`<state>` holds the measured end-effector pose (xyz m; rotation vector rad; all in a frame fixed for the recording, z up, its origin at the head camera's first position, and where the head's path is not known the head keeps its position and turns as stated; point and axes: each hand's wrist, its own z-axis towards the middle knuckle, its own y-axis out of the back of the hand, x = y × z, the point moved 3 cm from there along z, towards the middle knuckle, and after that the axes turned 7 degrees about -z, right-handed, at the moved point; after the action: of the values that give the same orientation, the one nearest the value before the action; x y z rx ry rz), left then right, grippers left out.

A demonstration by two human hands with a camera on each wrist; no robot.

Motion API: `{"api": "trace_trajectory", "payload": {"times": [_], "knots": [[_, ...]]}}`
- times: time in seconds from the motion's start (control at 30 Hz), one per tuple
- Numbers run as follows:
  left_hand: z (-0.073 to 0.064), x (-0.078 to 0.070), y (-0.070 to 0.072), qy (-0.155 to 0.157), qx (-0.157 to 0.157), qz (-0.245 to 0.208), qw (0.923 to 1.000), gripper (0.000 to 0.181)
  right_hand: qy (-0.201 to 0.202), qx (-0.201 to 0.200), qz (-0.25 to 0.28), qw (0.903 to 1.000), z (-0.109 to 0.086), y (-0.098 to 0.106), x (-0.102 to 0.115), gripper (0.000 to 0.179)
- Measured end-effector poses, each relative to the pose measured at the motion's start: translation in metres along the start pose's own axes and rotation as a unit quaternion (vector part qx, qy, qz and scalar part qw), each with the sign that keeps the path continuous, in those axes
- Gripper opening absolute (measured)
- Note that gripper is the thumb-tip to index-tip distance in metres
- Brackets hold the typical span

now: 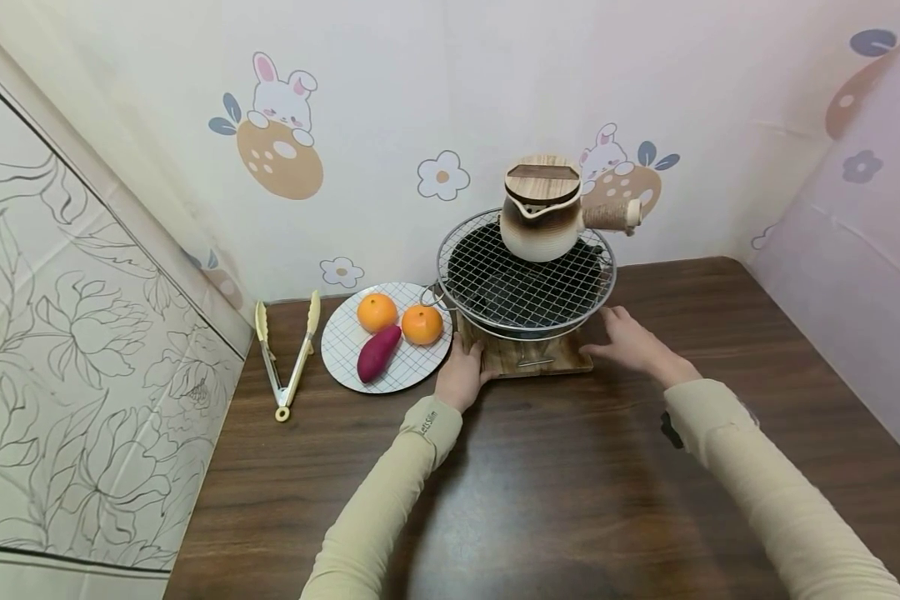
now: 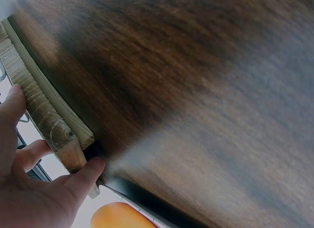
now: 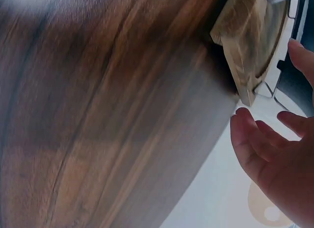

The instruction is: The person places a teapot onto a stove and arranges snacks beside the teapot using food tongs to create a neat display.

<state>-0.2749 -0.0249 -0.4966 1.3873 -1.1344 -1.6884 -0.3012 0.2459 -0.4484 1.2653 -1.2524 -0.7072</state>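
Observation:
A square wooden board (image 1: 510, 360) lies on the table under a round black grill (image 1: 487, 287) topped with a wire mesh. On the mesh stands a cream and brown teapot (image 1: 542, 237) with a wooden lid and a rope-wrapped side handle. My left hand (image 1: 462, 377) grips the board's front left corner; in the left wrist view its thumb and fingers (image 2: 88, 176) bear on the board's edge. Beside the right edge is my right hand (image 1: 630, 340). Its loosely curved fingers (image 3: 245, 139) hold nothing and show a small gap from the board in the right wrist view.
Left of the grill, a white checked plate (image 1: 337, 354) bears two oranges (image 1: 422, 325) and a purple sweet potato (image 1: 378, 353). Cream-tipped tongs (image 1: 295, 371) lie spread farther left. A wall (image 1: 390, 100) with rabbit prints rises right behind the table (image 1: 540, 492).

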Motion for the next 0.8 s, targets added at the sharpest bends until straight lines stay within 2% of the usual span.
{"api": "trace_trajectory", "payload": {"times": [0.4,0.8], "knots": [[-0.001,0.000,0.000,-0.006,-0.007,0.003,1.0000,0.065,0.003,0.040,0.003,0.9992,0.004,-0.018,0.013,0.101],[-0.001,-0.001,0.001,-0.010,-0.004,0.007,0.9999,0.063,0.044,0.011,-0.004,0.9990,0.012,-0.031,0.021,0.098]]}}
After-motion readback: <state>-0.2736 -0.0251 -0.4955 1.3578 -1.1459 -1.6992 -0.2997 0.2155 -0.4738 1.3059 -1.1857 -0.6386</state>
